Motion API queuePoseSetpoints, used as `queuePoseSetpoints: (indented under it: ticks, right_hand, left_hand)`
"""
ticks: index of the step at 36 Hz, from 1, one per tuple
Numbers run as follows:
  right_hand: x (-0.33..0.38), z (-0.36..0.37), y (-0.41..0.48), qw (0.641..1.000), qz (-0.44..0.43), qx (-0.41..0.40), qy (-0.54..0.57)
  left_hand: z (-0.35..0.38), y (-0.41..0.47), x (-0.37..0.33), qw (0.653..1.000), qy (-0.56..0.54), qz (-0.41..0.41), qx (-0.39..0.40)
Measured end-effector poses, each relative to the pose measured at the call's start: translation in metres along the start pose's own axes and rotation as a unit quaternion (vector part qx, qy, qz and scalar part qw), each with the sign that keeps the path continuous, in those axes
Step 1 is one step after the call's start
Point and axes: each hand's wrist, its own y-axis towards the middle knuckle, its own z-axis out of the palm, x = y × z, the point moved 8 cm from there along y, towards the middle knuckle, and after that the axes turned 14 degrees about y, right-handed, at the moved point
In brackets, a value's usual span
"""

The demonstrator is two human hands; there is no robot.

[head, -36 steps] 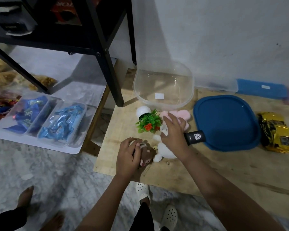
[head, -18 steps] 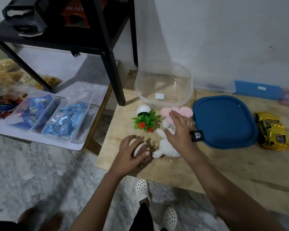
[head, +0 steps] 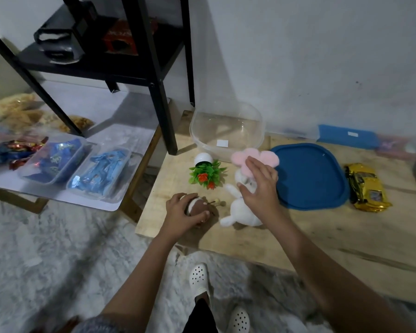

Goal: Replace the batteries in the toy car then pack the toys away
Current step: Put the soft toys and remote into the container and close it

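At the right of the tabletop [head: 322, 236], the gold car [head: 368, 188], just beside the blue lid [head: 310, 176] and well apart from both hands. Behind the lid's left corner, against the wall, the clear box [head: 226, 121], open on top. In front of the box, a small plant [head: 207, 175] with a white pot, lying on its side. Right of the plant, the white rabbit [head: 240, 212] with pink ears.

Right hand [head: 259, 188] palm down on the rabbit's head, fingers nearly straight and spread, one fingertip on a pink ear, thumb beside the face. Half a second ago more curled about the head, now flatter and looser. Left hand [head: 183, 215] curled round the brown toy [head: 199, 205] near the front left corner of the tabletop, gripping it as before and in much the same spot. Black piece seen earlier by the right wrist now out of sight. View tilted up a little since then, with more of the black shelf [head: 101, 61] in frame.

Rabbit's head mostly covered by the right hand. Brown toy half covered by the left, so its shape hard to tell. Small pale bits just beside it, too small to name. Far right edge blurred, and the blue case [head: 348, 135] by the wall only partly clear. At far left, trays [head: 99, 174] of blue wrappers, also blurred. Below, on the floor, white shoes [head: 198, 275].
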Motion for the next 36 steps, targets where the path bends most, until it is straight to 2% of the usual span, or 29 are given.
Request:
queuePoseSetpoints:
  ticks: [6,16,25,28,32,36]
  right_hand:
    - [0.017,-0.017,0.006,1.0,-0.027,0.001,0.01]
    - [0.042,-0.026,0.061,0.998,-0.058,0.009,0.011]
    - [0.007,-0.004,0.131,0.999,-0.006,0.044,-0.004]
    - [-0.011,0.007,0.146,0.998,0.033,0.042,0.012]
    - [-0.032,0.016,0.163,0.998,0.06,0.021,0.019]
    - [-0.044,0.022,0.179,0.995,0.087,0.0,0.043]
  left_hand:
    - [-0.03,-0.011,-0.016,0.997,-0.022,-0.015,-0.078]
    - [-0.107,0.044,-0.087,0.98,-0.052,0.065,-0.18]
    - [-0.107,0.158,-0.125,0.988,-0.053,0.1,-0.107]
    - [-0.101,0.193,-0.126,0.99,-0.045,0.093,-0.097]
    - [-0.079,0.225,-0.122,0.997,-0.024,0.063,-0.043]
    - [-0.059,0.24,-0.121,0.997,0.02,0.077,-0.015]
